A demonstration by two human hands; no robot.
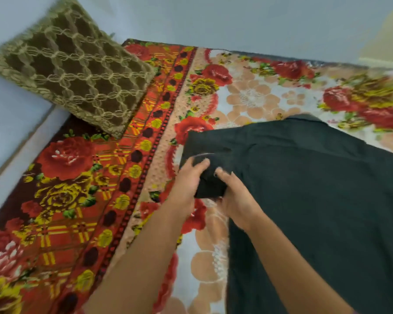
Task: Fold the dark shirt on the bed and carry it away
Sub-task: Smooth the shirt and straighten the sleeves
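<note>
At the far left a pale blue wall (7, 114) is running out of the frame. What the lighter band along its foot is cannot be told. A brown-and-gold lattice cushion (70, 71) is sitting against that wall, its top corner being cut off by the upper edge and its lower corner resting on the floral blanket (77, 177) covering the bed (254, 96). The blanket's near-left part is running off the bottom edge, and a bare forearm is crossing over its dotted red border.

Near the middle, the left grip (188, 180) is clenching a bunched corner of the dark shirt (304, 189), with fingers curling over the top of the fabric. The thumb is going under the cloth and cannot be seen. Just beside it, the right grip (234, 200) is grasping the same bunch from the other side — thumb lying on top, the other fingers being hidden beneath. Whether that bunch is a sleeve or a hem is hard to make out, since the cloth is dark and its folds are barely showing.

To the right, the shirt is lying spread on the bed, one flap folding across at its upper left. Its right side and lower part are being cut off by the frame edges, so its whole outline is not showing. Beyond it — toward the far right — the blanket's roses are smearing with blur.
</note>
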